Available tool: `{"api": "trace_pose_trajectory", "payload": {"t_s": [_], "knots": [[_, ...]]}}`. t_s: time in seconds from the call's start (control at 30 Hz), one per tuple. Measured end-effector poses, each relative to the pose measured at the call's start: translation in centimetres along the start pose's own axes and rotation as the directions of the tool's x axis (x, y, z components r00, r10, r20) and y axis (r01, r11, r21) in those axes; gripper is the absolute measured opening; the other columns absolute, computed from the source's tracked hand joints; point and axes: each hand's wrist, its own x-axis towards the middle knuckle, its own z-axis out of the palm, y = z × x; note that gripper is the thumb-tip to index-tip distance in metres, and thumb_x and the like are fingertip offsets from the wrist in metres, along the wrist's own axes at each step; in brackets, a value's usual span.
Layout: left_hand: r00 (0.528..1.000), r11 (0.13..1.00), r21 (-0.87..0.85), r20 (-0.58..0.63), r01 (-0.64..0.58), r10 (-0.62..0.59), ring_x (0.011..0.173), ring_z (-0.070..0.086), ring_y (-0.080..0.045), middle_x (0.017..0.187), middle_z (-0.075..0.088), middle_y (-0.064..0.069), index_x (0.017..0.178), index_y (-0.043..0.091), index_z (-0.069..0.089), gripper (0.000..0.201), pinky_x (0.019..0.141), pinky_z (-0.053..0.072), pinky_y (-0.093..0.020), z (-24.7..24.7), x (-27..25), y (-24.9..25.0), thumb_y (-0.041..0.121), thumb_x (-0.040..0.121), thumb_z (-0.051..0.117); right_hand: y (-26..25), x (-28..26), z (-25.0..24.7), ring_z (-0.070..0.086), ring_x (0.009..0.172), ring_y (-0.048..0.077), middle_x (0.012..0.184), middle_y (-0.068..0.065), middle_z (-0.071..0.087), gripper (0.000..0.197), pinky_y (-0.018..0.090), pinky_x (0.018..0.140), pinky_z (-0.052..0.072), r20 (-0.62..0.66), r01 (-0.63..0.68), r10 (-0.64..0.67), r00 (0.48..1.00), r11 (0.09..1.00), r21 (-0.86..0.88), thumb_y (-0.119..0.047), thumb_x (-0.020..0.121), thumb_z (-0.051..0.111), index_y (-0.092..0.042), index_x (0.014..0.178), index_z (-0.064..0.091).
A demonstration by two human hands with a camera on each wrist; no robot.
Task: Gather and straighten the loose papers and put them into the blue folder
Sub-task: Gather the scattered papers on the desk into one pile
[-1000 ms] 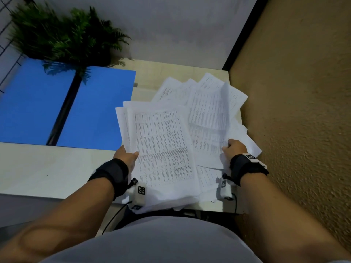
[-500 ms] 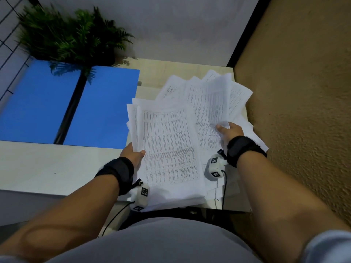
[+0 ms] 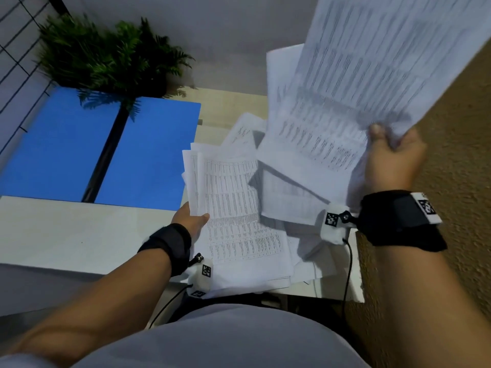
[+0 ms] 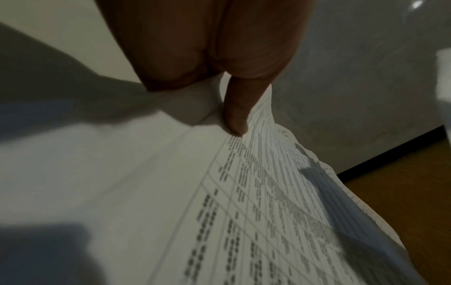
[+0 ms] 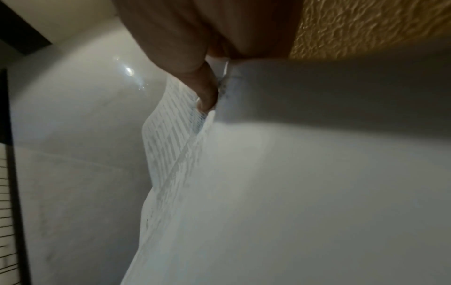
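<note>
Loose white sheets printed with tables lie in a rough pile (image 3: 239,208) on the right part of the white desk (image 3: 66,235). My left hand (image 3: 190,220) grips the pile's left edge, thumb on top; the left wrist view shows a finger (image 4: 235,115) against the printed page (image 4: 268,212). My right hand (image 3: 393,155) pinches a bunch of sheets (image 3: 358,75) by a lower corner and holds them raised above the desk; the right wrist view shows the thumb (image 5: 207,90) on that paper (image 5: 292,173). The open blue folder (image 3: 148,155) lies flat to the left of the pile.
A green fern-like plant (image 3: 106,54) stands behind the folder, fronds hanging over it. A textured tan wall (image 3: 457,155) rises close on the right. A grey wall (image 3: 225,35) stands behind the desk. The desk's bare front-left area borders my torso.
My right hand has lifted a bunch of sheets off the right side of the pile, up and toward the camera. My left hand keeps its hold on the pile's left edge.
</note>
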Motion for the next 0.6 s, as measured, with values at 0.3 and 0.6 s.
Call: {"api": "trace_pose_trajectory", "payload": {"t_s": [0.3, 0.6], "knots": [[0.999, 0.999, 0.033, -0.035, 0.036, -0.035, 0.118, 0.054, -0.018, 0.128, 0.057, 0.010, 0.134, 0.030, 0.047, 0.082, 0.110, 0.038, -0.042, 0.5, -0.2, 0.0, 0.077, 0.067, 0.054, 14.1, -7.6, 2.8, 0.059, 0.088, 0.018, 0.088, -0.001, 0.061, 0.016, 0.030, 0.087, 0.048, 0.198, -0.339, 0.442, 0.875, 0.851, -0.400, -0.010, 0.092, 0.056, -0.021, 0.080, 0.058], [0.999, 0.999, 0.052, -0.047, -0.008, 0.010, 0.118, 0.058, -0.021, 0.128, 0.062, 0.007, 0.128, 0.029, 0.049, 0.079, 0.106, 0.044, -0.043, 1.1, -0.3, -0.9, 0.067, 0.063, 0.070, 16.3, -6.4, -0.6, 0.053, 0.079, 0.020, 0.085, 0.009, 0.052, 0.008, 0.020, 0.057, 0.038, 0.286, -0.149, 0.554, 0.782, 0.612, -0.777, -0.008, 0.093, 0.052, -0.001, 0.095, 0.054]]}}
